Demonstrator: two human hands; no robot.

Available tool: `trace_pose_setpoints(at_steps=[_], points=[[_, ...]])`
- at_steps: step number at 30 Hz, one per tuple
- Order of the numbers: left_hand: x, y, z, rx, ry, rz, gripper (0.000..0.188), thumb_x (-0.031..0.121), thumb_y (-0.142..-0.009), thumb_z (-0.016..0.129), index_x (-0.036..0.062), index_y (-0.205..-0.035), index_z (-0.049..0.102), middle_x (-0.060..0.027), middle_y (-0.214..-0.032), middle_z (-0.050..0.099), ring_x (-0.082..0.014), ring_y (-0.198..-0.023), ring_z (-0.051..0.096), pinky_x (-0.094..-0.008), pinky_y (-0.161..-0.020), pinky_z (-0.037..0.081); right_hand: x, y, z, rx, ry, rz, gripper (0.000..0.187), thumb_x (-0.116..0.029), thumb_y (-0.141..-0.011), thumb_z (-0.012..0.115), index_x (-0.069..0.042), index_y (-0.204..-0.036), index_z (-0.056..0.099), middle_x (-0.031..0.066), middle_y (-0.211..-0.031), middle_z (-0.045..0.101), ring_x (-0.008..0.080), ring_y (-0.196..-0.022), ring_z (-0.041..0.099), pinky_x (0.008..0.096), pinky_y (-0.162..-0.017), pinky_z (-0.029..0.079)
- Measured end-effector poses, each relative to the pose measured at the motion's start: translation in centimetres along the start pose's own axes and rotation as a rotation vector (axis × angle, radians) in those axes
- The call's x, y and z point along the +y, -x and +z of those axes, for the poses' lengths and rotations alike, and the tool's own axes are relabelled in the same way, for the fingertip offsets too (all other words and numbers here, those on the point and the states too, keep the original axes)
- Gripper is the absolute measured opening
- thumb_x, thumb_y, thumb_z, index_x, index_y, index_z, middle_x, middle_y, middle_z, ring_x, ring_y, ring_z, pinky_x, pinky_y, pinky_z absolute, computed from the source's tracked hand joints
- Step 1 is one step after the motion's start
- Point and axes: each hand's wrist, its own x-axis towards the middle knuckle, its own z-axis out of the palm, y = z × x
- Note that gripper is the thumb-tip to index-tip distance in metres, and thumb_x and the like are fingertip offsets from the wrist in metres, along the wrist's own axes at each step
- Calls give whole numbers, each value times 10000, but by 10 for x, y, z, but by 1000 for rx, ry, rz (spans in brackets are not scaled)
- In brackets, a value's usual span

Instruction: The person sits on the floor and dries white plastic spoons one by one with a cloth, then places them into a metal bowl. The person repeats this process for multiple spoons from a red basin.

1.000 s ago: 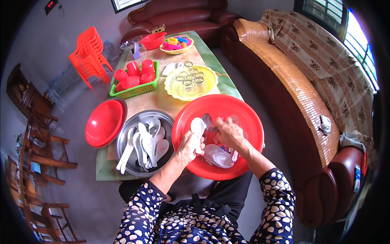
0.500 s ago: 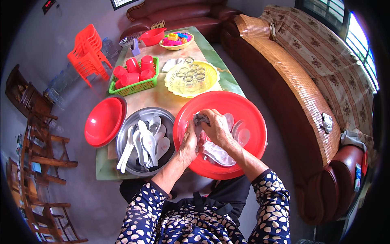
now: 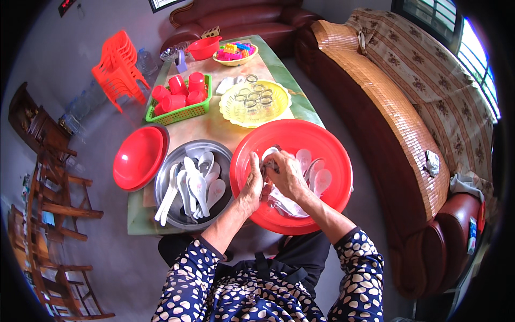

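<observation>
Both hands work over a large red basin (image 3: 316, 138) that holds water and several white ceramic spoons (image 3: 322, 180). My left hand (image 3: 252, 185) grips one white spoon (image 3: 270, 154) at the basin's left side. My right hand (image 3: 287, 174) presses a dark cloth (image 3: 266, 167) against that spoon. The two hands touch each other. To the left stands a round metal basin (image 3: 167, 177) filled with several more white spoons (image 3: 199, 185).
A smaller red basin (image 3: 138, 157) lies at the table's left edge. Behind are a yellow plate (image 3: 232, 110) with small glasses, a green basket (image 3: 161, 116) of red cups, a red bowl (image 3: 204, 47) and a dish of coloured blocks (image 3: 235, 52). A long sofa (image 3: 386, 107) runs along the right.
My hands moved from the basin's middle toward its left side and closed together around a spoon. The right hand now rubs it with the cloth.
</observation>
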Motion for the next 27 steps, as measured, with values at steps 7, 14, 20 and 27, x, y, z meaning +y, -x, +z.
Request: trace_pose_setpoints(at_steps=[7, 14, 20, 27], points=[[-1, 6, 4, 184, 32, 51, 575, 672, -865, 274, 157, -790, 517, 39, -541, 434, -52, -399, 373, -191, -374, 252, 13, -11, -3, 311, 236, 123, 171, -94, -737, 622, -73, -895, 558, 155, -868, 554, 346, -793, 582, 436, -687, 474], [-6, 3, 3, 92, 103, 109, 223, 287, -876, 579, 108, -1006, 547, 10, -787, 597, -73, -556, 566, -192, -442, 431, 49, 14, -14, -426, 564, -75, 260, -108, -765, 545, -70, -1014, 611, 217, -1043, 501, 397, -884, 579, 458, -771, 512], [-3, 4, 0, 27, 213, 119, 279, 136, -843, 593, 129, -1111, 512, -2, -814, 598, -91, -561, 568, -212, -428, 442, 22, 1, -46, -215, -31, 300, 202, -83, -730, 621, -19, -922, 611, 167, -917, 558, 343, -813, 592, 399, -693, 491], [-9, 3, -11, -130, 282, 65, 290, 60, -792, 621, 148, -1051, 523, 46, -726, 544, -26, -525, 484, -162, -397, 356, -12, 6, -10, 68, -1, -145, 276, 16, -749, 582, -18, -1022, 599, 156, -996, 531, 305, -887, 582, 360, -764, 486]])
